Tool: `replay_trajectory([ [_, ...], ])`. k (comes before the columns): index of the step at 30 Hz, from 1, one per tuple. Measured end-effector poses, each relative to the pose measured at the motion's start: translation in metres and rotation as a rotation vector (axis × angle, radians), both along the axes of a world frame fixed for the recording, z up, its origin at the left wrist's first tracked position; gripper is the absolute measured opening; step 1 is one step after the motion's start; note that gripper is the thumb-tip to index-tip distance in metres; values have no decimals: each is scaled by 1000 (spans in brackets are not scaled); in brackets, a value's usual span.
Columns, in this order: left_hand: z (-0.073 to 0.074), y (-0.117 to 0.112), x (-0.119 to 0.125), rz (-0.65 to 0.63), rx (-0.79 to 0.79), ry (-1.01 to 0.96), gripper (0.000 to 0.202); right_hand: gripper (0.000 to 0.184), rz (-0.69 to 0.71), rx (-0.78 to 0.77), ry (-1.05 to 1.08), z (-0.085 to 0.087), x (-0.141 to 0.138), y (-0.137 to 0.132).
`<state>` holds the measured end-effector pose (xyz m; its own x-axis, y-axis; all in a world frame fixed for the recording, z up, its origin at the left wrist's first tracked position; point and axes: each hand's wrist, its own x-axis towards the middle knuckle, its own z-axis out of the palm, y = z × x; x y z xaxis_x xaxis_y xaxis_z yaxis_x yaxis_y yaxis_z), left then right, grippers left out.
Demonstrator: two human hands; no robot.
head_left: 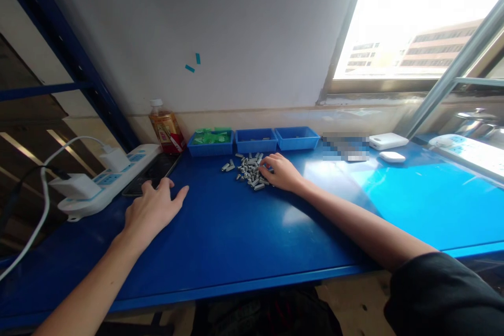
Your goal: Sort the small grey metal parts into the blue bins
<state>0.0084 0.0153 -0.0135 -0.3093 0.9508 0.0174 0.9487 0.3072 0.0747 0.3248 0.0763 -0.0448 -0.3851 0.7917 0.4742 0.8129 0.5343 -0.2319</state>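
Note:
A loose pile of small silver metal parts (249,169) lies on the blue table (220,241), with a few parts set apart on its left side. My right hand (282,172) is at the right edge of this pile. Its fingers are bent and the thumb and forefinger come close together on a small metal part, mostly hidden by the fingertips. On the left, my left hand (153,210) has its fingers apart and holds nothing. Its fingertips are at the near end of a dark, flat phone-like device (151,174).
Three blue bins stand along the wall: one with green pieces (212,137), a middle bin (256,146) and a right bin (298,143). A drink bottle (167,128) and a white power strip (114,181) with chargers are left. White cases (389,140) sit right.

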Motion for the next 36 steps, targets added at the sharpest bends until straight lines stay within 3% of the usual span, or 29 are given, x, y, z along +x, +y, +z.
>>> replay_trajectory([
  [9,-1,-16,13,-92,29,77,65,19,-3,-7,-3,1,1,0],
  [20,1,-2,3,-63,12,61,70,20,-8,-22,-20,4,-1,-2],
  [36,2,-6,7,-62,13,67,71,20,-12,-12,-31,3,0,-2],
])
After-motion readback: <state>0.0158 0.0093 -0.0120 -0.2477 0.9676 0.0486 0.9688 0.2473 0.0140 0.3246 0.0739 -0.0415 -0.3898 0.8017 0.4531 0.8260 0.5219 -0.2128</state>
